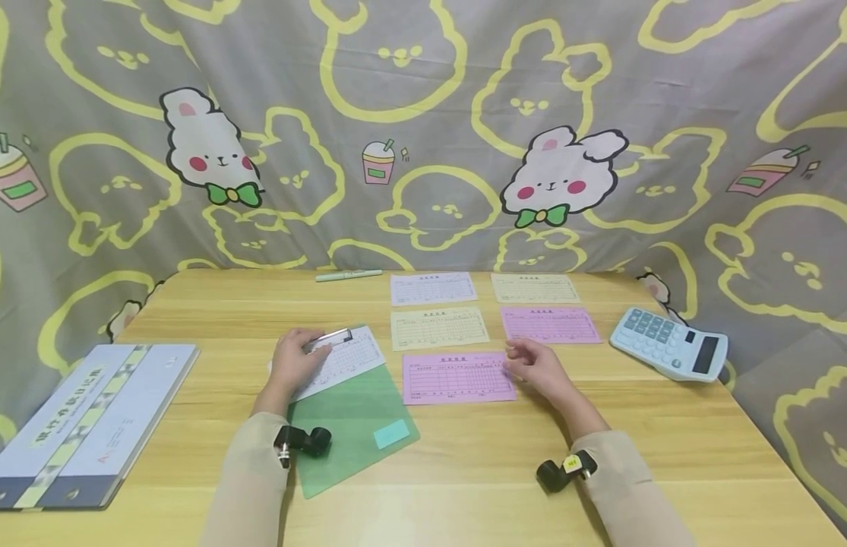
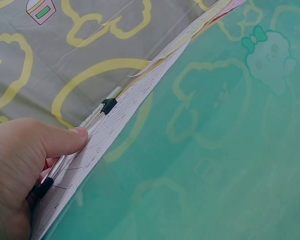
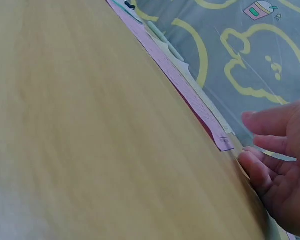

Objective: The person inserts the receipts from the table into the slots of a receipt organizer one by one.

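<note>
A green clipboard lies tilted on the table, left of the middle, with a white printed form under its metal clip. My left hand grips the clipboard at its clip end; in the left wrist view the thumb lies on the clip and the other fingers are mostly hidden. Close by the right edge of the nearest pink slip is my right hand. Its fingers are loosely bent, and in the right wrist view they hold nothing, just past the slip's end.
Behind lie another pink slip, two cream slips, one of them nearer, and a lilac slip. A light green pen lies at the back edge. A blue calculator is at right, a thick ledger at left.
</note>
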Motion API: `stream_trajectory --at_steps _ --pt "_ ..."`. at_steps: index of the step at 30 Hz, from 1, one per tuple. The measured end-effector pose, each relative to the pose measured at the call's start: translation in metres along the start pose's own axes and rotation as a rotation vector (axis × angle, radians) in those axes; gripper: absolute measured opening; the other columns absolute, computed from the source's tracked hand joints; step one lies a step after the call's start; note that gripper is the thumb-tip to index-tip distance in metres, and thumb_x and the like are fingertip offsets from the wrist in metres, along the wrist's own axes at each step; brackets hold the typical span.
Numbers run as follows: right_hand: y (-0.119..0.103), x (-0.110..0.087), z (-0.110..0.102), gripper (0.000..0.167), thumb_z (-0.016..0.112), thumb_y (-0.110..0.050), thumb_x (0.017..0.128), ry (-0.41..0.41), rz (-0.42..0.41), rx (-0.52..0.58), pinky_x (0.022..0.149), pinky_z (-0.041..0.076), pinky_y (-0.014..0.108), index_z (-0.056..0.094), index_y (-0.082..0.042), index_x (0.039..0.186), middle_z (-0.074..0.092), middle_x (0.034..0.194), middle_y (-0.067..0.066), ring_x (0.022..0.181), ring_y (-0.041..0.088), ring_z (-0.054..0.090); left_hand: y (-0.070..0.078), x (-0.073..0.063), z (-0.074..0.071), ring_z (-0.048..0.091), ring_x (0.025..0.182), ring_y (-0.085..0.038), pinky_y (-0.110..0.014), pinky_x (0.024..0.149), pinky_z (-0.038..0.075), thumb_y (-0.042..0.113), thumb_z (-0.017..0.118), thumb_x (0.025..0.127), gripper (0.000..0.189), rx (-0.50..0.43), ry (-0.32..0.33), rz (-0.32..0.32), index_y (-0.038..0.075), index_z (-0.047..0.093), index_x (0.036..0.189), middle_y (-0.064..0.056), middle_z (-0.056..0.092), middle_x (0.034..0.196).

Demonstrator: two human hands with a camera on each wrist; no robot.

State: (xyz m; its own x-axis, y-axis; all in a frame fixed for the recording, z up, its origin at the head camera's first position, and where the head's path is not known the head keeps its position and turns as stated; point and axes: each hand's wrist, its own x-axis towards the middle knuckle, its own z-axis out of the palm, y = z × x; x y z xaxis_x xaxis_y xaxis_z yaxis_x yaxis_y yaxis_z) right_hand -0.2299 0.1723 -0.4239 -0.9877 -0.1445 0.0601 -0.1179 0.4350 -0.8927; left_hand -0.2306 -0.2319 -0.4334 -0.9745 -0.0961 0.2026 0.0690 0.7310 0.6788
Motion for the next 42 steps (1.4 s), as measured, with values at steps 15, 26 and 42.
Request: stream_trajectory --at_steps 15,26,42 --pt "0.0019 0.0007 0.0026 0.053 0.072 -0.017 0.066 -0.09 -0.163 -0.34 0.075 0.038 0.038 0.053 0.006 0.11 0.051 0.095 0.013 0.082 0.023 0.045 0.001 -0.0011 0.0 0.04 0.1 -0.035 -0.046 0.085 0.029 0.018 0.061 0.079 0.036 -0.007 0.013 0.012 -0.003 0.057 0.108 -0.02 0.048 0.109" --pt "-0.0014 -0.0018 0.0068 0.049 0.074 -0.021 0.065 -0.096 -0.157 -0.428 0.088 0.031 0.044 0.055 0.001 0.105 0.049 0.102 0.015 0.097 0.031 0.046 -0.0005 -0.001 0.0011 0.04 0.101 -0.035 -0.047 0.086 0.029 0.019 0.061 0.079 0.037 -0.002 0.011 0.018 -0.002 0.057 0.108 -0.02 0.048 0.109" --pt "-0.0045 -0.0051 0.0086 0.048 0.067 -0.009 0.072 -0.1 -0.136 -0.362 0.063 0.039 0.035 0.044 -0.006 0.114 0.05 0.077 0.005 0.066 0.017 0.046 -0.0012 -0.0009 0.0031 0.04 0.101 -0.034 -0.046 0.085 0.029 0.019 0.06 0.079 0.036 0.015 0.017 0.015 -0.002 0.057 0.108 -0.02 0.048 0.108"
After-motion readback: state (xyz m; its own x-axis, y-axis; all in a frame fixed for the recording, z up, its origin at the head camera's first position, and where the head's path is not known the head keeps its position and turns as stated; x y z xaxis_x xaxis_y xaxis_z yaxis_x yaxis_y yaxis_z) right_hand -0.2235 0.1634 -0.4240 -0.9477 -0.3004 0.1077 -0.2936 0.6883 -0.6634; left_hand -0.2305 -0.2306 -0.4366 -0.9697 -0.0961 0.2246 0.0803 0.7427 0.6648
